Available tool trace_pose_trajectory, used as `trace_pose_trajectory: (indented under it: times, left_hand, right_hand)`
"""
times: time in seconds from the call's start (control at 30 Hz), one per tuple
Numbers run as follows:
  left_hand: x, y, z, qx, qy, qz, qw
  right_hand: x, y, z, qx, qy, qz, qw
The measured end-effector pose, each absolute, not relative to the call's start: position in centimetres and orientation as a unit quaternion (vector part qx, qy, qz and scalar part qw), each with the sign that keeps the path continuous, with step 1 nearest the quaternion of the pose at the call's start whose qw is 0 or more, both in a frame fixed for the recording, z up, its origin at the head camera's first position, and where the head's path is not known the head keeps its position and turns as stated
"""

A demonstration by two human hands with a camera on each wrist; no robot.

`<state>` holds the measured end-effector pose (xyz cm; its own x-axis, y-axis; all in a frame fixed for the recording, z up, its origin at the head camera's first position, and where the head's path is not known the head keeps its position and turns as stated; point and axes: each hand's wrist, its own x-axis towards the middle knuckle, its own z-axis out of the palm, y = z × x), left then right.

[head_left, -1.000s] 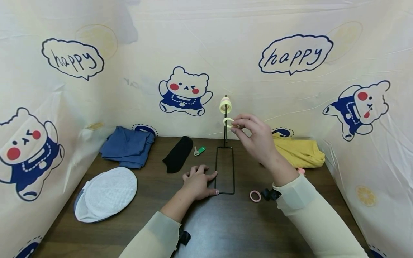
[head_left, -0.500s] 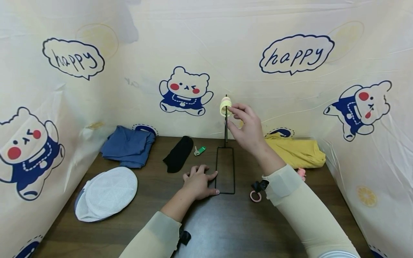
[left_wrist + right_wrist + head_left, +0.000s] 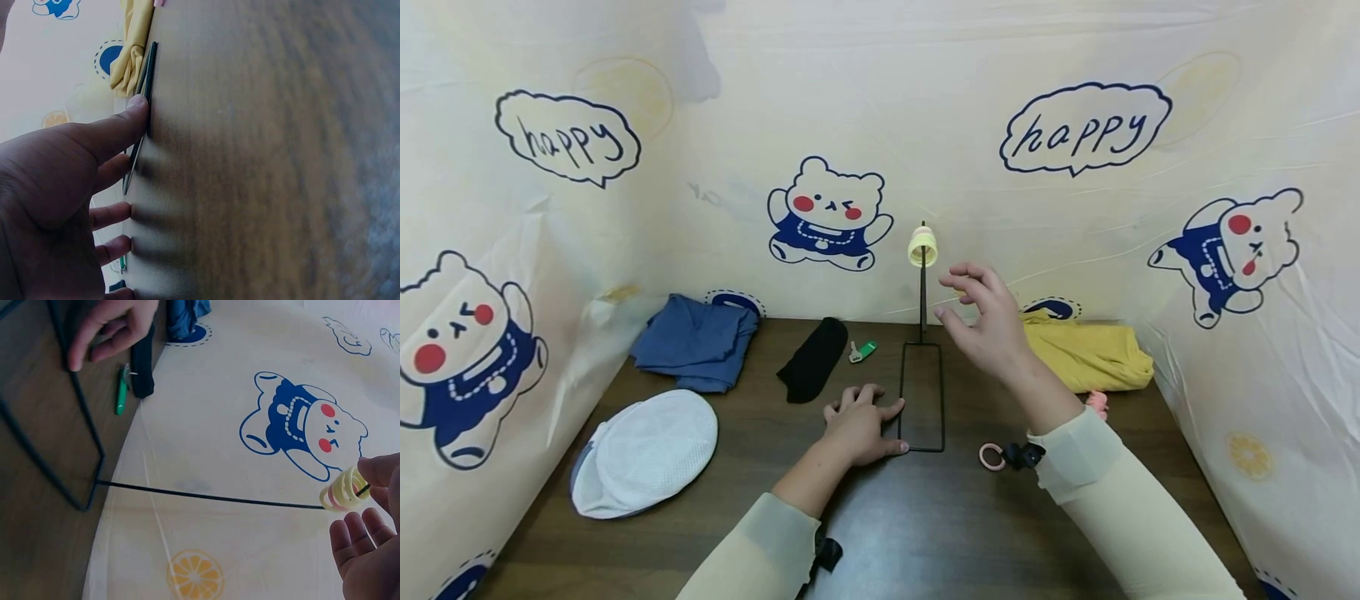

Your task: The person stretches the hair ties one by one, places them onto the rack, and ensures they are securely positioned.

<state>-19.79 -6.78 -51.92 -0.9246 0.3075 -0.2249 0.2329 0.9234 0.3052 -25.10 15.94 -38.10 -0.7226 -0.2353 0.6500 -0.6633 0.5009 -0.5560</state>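
Note:
A black wire stand (image 3: 922, 308) has a rectangular base on the table and an upright rod. Several pale yellow and pinkish rings (image 3: 922, 237) hang bunched near the rod's top. My left hand (image 3: 861, 429) rests spread on the table, thumb and index finger touching the base's left side; the left wrist view shows the thumb (image 3: 134, 112) on the wire. Just right of the rod, my right hand (image 3: 988, 321) is raised with its fingers parted and nothing between them. In the right wrist view its thumb (image 3: 377, 470) overlaps the rings.
A pink ring (image 3: 982, 461) lies right of the base. Around it are a yellow folded cloth (image 3: 1093, 358), a small pink item (image 3: 1097, 403), a key with a green tag (image 3: 865, 352), a black sock (image 3: 815, 360), blue folded cloth (image 3: 696, 342) and a white cap (image 3: 651, 450).
My right hand raised a pale yellow ring along the rod to the bunch at the top, let go, then drew back right and down. My left hand stayed put.

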Motion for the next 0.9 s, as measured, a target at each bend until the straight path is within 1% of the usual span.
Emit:
trace_pose_trajectory:
  times: [0.2,0.43,0.63,0.9]
  left_hand:
    - [-19.9,-6.9,-51.8,0.135,0.973,0.135,0.131]
    - [-19.8,-6.9,-51.8,0.139,0.972,0.138,0.131]
    - [-19.7,-6.8,-51.7,0.139,0.973,0.133,0.132]
    - [-19.6,-6.8,-52.0,0.142,0.972,0.135,0.131]
  right_hand:
    - [-23.1,17.9,-39.5,0.285,-0.836,0.397,0.249]
    - [-21.0,20.2,-41.8,0.304,-0.854,0.362,0.217]
    - [-19.5,21.7,-43.4,0.308,-0.871,0.338,0.179]
    - [-17.9,23.4,-45.4,0.320,-0.880,0.331,0.114]
